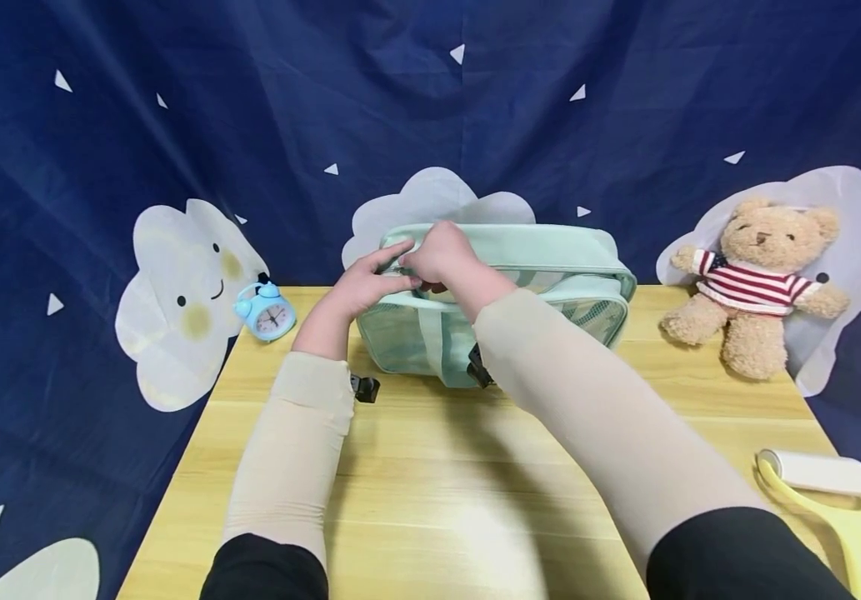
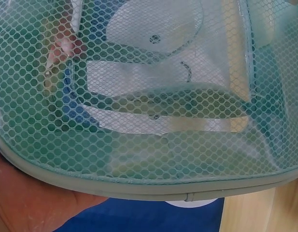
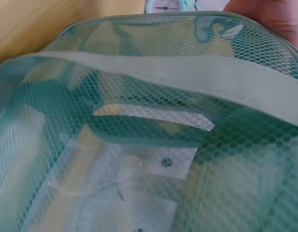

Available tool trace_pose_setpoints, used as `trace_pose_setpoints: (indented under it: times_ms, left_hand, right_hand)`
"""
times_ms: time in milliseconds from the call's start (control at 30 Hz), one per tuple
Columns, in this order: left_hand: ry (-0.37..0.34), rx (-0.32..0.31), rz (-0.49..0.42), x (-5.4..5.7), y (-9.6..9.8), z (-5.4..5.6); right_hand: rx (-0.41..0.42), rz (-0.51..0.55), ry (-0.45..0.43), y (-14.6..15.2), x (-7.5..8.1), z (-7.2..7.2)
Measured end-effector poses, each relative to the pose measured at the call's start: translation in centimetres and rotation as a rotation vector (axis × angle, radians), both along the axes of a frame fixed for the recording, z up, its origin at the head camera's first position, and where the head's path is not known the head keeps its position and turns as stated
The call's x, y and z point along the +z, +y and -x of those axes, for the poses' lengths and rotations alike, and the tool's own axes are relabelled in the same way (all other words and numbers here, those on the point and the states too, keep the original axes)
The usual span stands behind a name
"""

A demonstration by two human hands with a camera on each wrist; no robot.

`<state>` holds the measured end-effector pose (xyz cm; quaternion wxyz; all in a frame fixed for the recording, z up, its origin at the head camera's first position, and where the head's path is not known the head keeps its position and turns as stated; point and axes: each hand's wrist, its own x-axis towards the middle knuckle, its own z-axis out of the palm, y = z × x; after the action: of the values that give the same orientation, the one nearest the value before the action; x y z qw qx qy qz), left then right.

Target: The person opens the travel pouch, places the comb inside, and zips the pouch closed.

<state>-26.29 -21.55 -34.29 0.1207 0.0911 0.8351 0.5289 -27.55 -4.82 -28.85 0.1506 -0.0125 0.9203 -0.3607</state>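
Note:
A mint-green mesh-and-clear bag (image 1: 543, 246) with a pale strap (image 1: 431, 340) stands upright at the back of the table. My left hand (image 1: 373, 282) holds its upper left corner, thumb in front and fingers over the top edge. Right beside it, my right hand (image 1: 441, 252) is curled at the zipper edge along the top; what lies between its fingers is hidden. In the left wrist view, the left hand (image 2: 30, 195) lies against the piped rim of the mesh end (image 2: 139, 154). The right wrist view looks through the mesh (image 3: 153, 92), with the left hand (image 3: 272, 17) at its far corner.
A blue alarm clock (image 1: 268, 317) stands left of the bag. To the right sits a teddy bear (image 1: 763, 283) in a striped shirt. A yellow-handled lint roller (image 1: 823, 472) lies at the table's right edge. Behind the table (image 1: 415, 500) hangs a dark blue cloth (image 1: 287, 108).

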Motion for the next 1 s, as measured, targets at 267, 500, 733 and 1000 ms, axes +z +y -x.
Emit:
trace_pose_setpoints:
  times_ms: [267, 500, 733, 1000]
  left_hand:
    - [0.012, -0.001, -0.011, -0.2, 0.1, -0.3]
    - [0.082, 0.055, 0.048, -0.4, -0.3, -0.7]
    - [0.348, 0.228, -0.007, -1.0, -0.8, -1.4]
    - [0.314, 0.230, -0.074, -1.2, -1.6, -1.6]
  right_hand:
    - [-0.042, 0.053, 0.025, -0.3, -0.4, 0.4]
    - [-0.110, 0.363, -0.026, -0.2, -0.3, 0.1]
    - [-0.133, 0.486, -0.073, -0.4, 0.5, -0.1]
    - [-0.175, 0.550, -0.099, -0.5, 0.7, 0.0]
